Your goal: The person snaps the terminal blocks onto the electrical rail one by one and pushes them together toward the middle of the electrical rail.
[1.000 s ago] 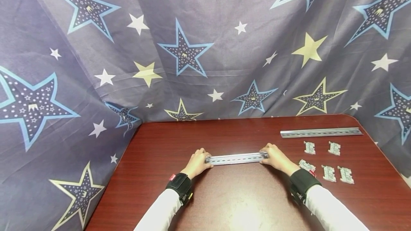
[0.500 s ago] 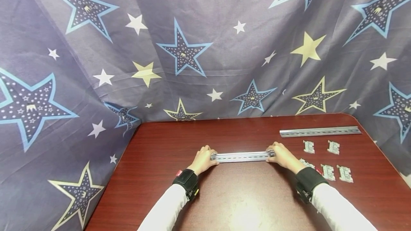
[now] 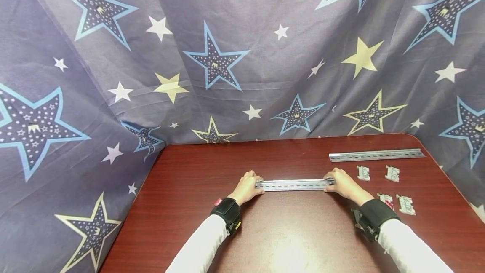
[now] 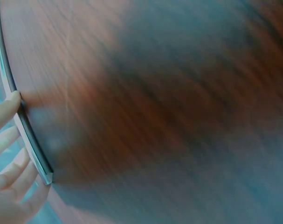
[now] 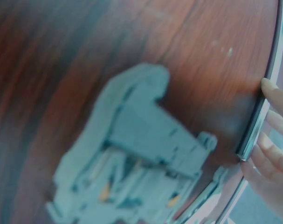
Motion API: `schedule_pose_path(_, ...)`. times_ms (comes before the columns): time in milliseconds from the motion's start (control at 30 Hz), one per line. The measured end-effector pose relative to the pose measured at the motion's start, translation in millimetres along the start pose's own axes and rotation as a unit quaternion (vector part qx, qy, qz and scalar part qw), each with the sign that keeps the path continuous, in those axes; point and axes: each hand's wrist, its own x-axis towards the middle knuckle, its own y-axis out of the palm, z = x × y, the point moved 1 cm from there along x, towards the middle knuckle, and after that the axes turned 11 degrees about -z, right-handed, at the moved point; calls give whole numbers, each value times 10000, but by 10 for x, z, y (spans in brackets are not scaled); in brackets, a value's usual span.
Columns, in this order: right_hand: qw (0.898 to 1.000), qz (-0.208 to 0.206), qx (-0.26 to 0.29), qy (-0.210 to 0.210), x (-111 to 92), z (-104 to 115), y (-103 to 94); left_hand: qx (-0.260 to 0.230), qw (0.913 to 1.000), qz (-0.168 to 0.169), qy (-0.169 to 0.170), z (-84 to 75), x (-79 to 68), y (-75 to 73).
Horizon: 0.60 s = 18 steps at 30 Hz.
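Note:
A slotted metal DIN rail point(image 3: 295, 185) lies crosswise at the middle of the table, with a hand at each end. My left hand point(image 3: 246, 187) grips its left end, thumb on the near edge and fingers over the far side. At the other end, my right hand point(image 3: 344, 185) holds the rail in the same way. Fingers point(image 4: 10, 108) curl along the rail point(image 4: 33, 143) in the left wrist view. The right wrist view has the rail point(image 5: 261, 122) pinched at the right edge, with a pale terminal block point(image 5: 146, 140) large and blurred in front.
A second, longer DIN rail point(image 3: 377, 155) lies at the back right of the brown table point(image 3: 212, 159). In front of it are several terminal blocks point(image 3: 363, 173), one partly covered by the right wristband point(image 3: 375, 213). A star-patterned cloth point(image 3: 227, 104) hangs behind the table.
Both hands have moved to the right along the table with the DIN rail, which now lies straighter. The right forearm now covers a terminal block that showed earlier.

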Motion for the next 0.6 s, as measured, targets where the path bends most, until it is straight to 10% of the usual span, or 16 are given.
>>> schedule_pose_path(600,9998,-57,97,170,-56,-1,-37,-283,9993,89,206,37,10,-20)
